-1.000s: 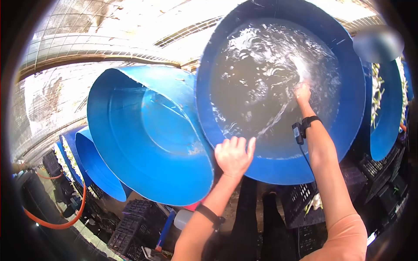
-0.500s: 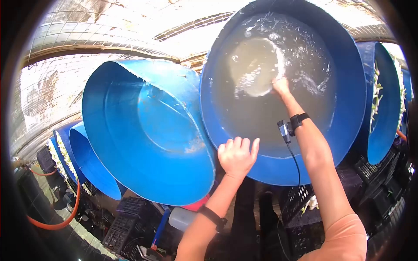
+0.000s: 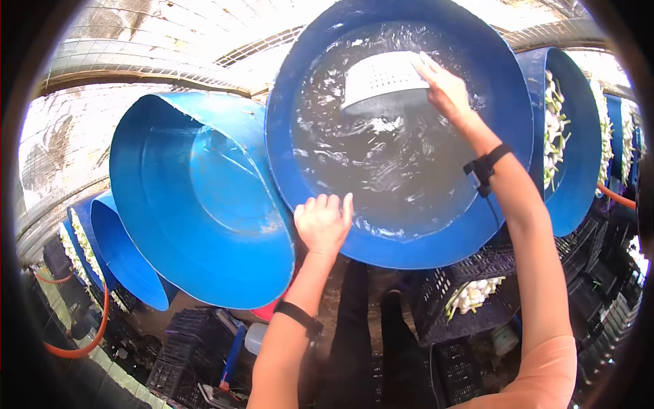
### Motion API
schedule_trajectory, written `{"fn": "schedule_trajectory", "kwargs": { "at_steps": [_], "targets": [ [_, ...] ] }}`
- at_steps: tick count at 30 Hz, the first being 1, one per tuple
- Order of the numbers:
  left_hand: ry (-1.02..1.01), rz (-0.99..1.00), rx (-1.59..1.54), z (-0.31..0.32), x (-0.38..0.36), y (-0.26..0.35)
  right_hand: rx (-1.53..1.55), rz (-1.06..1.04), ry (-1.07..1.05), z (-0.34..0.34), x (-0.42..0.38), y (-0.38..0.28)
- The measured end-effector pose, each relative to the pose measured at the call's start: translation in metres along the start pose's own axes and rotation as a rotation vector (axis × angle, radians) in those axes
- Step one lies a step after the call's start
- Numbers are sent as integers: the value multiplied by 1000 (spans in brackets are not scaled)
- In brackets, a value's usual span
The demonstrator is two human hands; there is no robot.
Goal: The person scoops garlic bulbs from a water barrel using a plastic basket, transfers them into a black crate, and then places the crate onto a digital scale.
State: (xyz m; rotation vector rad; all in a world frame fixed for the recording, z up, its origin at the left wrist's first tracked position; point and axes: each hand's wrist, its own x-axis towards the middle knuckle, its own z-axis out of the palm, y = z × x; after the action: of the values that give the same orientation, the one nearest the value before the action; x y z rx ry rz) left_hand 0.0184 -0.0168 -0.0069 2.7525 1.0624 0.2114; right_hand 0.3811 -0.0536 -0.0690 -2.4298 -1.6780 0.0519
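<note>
A large round blue tub (image 3: pixel 429 253) holds murky, rippling water. In the water, toward the far side, a white perforated colander (image 3: pixel 385 73) is tipped on its side, its upper part above the surface and its lower part submerged. My right hand (image 3: pixel 449 92) grips the colander's right edge, with the thumb and fingers partly hidden against it. At the tub's near left rim, my left hand (image 3: pixel 323 221) is hooked over the edge, fingers curled and thumb sticking up. A dark band circles each wrist or forearm.
Left of the tub leans a lighter blue cut barrel (image 3: pixel 170 232). On the right, another blue barrel (image 3: pixel 582 150) holds white bulbs (image 3: pixel 555 129) with green stems. Below stand black crates (image 3: pixel 436 310), one with bulbs (image 3: pixel 473 296) inside. An orange hose (image 3: pixel 95 337) curves at the lower left.
The colander has come up from under the water and tilted, as my right hand rose with it. My view has shifted slightly to the right. My left hand remains on the rim.
</note>
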Motion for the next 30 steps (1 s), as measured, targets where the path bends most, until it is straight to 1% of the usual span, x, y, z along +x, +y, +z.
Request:
{"fn": "schedule_trajectory", "kwargs": {
  "at_steps": [1,2,4,5,8,9,11,13,16,17,20,21,24,25,28,30],
  "targets": [
    [4,9,7,0,0,0,-108,-52,-94,-9,6,3],
    [9,19,16,0,0,-1,-235,-159,-39,0,8,21],
    [7,18,8,2,-1,-1,-338,-187,29,-1,11,28],
    [1,18,8,3,-1,-2,-373,-149,-78,-1,8,31],
    [4,24,-1,4,-1,-2,-751,-165,-116,39,-6,49],
    [4,27,-3,4,-2,-2,-801,-140,-268,59,-10,59],
    [-8,37,12,2,-2,-3,-693,-59,-285,102,-21,90],
    [-13,44,14,4,-2,-3,-809,-57,-628,93,-25,76],
    [-10,38,-2,5,-1,-2,-804,11,-610,91,-37,69],
    [-6,37,-13,5,-1,-2,-529,218,-637,90,-45,66],
    [-8,50,-1,4,5,-7,-765,53,-473,144,-84,86],
    [-22,51,-4,2,1,-4,-654,123,-430,123,-88,65],
    [-17,30,-14,4,-1,-4,-596,231,-526,107,-98,36],
    [-1,33,-36,4,0,-4,-469,332,-576,111,-100,36],
    [9,34,-39,3,0,-4,-182,285,-350,108,-129,36],
    [6,27,-35,3,1,-3,-257,338,-263,133,-154,34]
  ]
}}
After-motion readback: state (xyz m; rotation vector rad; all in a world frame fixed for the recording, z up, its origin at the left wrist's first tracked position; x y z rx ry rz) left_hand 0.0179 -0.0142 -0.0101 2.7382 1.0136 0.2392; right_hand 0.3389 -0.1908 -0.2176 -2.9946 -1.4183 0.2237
